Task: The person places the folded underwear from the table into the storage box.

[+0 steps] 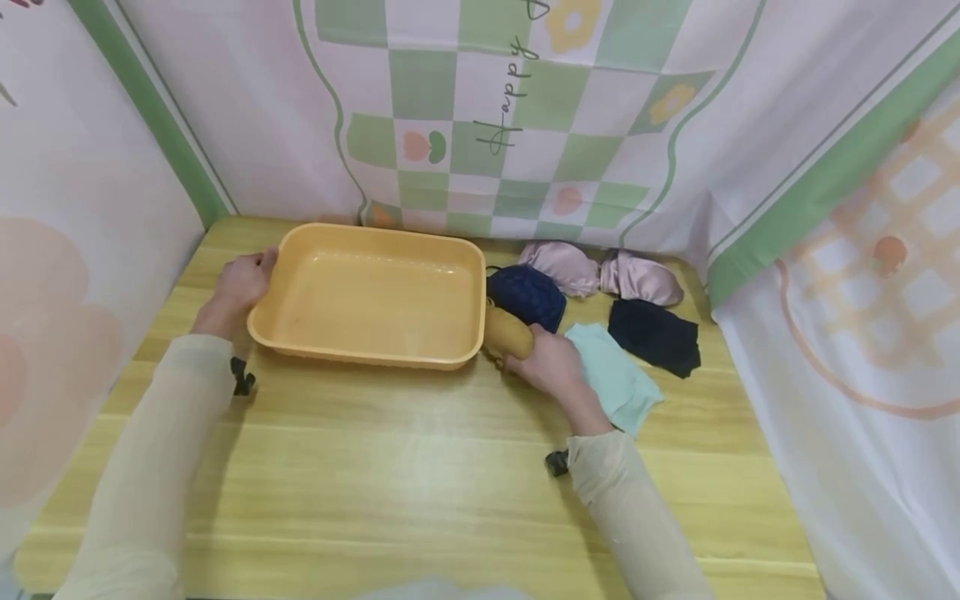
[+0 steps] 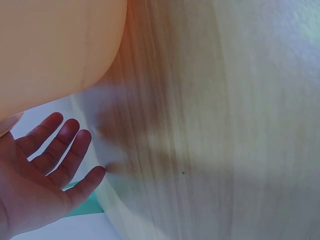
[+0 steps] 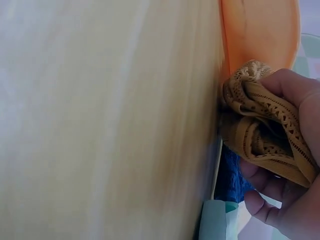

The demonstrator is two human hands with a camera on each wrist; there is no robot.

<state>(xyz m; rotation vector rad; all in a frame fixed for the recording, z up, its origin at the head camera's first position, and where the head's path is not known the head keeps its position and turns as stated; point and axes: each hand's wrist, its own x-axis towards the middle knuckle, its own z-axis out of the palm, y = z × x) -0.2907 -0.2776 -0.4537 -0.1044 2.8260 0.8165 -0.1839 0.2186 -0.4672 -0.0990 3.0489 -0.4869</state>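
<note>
An orange-yellow plastic tray [image 1: 367, 358] stands on the table with a bare inside. At its left end is my left hand [image 1: 242, 285]; in the left wrist view its fingers [image 2: 62, 150] are spread and nearly straight beside the tray wall, with the thumb up at the rim. My right hand [image 1: 551, 362] grips a folded mustard bra [image 1: 508, 333] against the tray's right end. The right wrist view shows the bra's openwork lace trim [image 3: 280, 112] between thumb and fingers. Just behind it lies a navy bra [image 1: 528, 293], partly covered.
Right of the tray, a pink satin bra [image 1: 641, 279] lies along the back edge. A folded black cloth garment [image 1: 656, 337] and a mint-green one [image 1: 615, 375] lie in front of it. Printed curtains [image 1: 517, 150] hang behind and at both sides of the wooden table [image 1: 420, 483].
</note>
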